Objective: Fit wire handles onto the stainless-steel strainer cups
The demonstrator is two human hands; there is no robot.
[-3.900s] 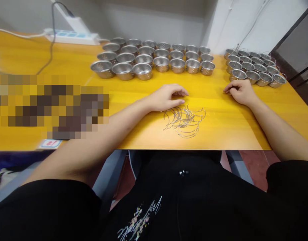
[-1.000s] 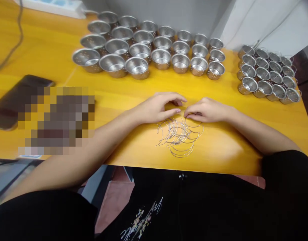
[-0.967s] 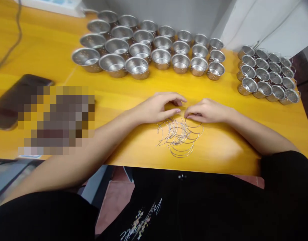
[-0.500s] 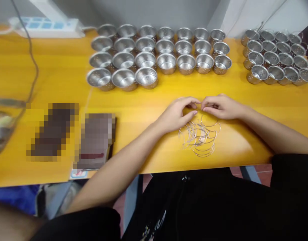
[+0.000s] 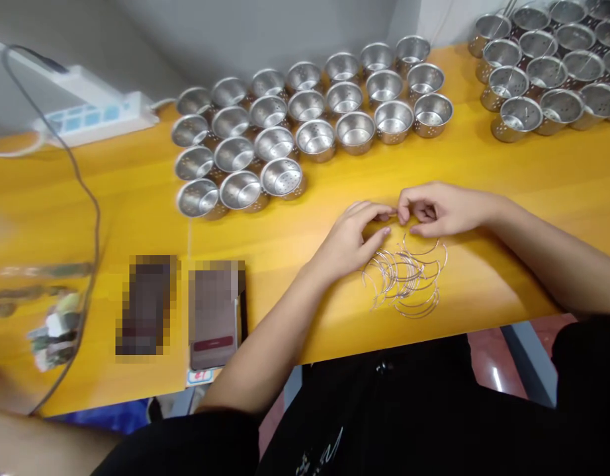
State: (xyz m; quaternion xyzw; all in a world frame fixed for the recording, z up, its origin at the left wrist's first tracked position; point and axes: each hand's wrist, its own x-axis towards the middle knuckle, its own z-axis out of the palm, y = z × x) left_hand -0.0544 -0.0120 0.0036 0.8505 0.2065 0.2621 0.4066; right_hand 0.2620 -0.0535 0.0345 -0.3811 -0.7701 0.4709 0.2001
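My left hand (image 5: 345,239) rests on the yellow table, thumb and fingers apart, with nothing visible between them. Facing it, my right hand (image 5: 436,206) has curled fingers and its thumb held away from the index finger; I see nothing in it. The fingertips of both hands meet or nearly meet. Just below them lies a loose pile of thin curved metal wires (image 5: 408,274), like small bail handles. Beyond the hands stand rows of perforated steel cups (image 5: 355,130), upright and open at the top.
More steel cups (image 5: 521,117), some with wire handles, stand at the far right. Two blurred phones, a dark one (image 5: 146,307) and a lighter one (image 5: 213,311), lie left of my forearm. A white power strip (image 5: 104,119) and a grey cable (image 5: 94,205) occupy the left side. Another person's arm (image 5: 42,436) shows at lower left.
The camera view has tilted and shifted, so the cups and phones sit differently in the picture. My right thumb has drawn away from the index finger. The wire pile looks unchanged.
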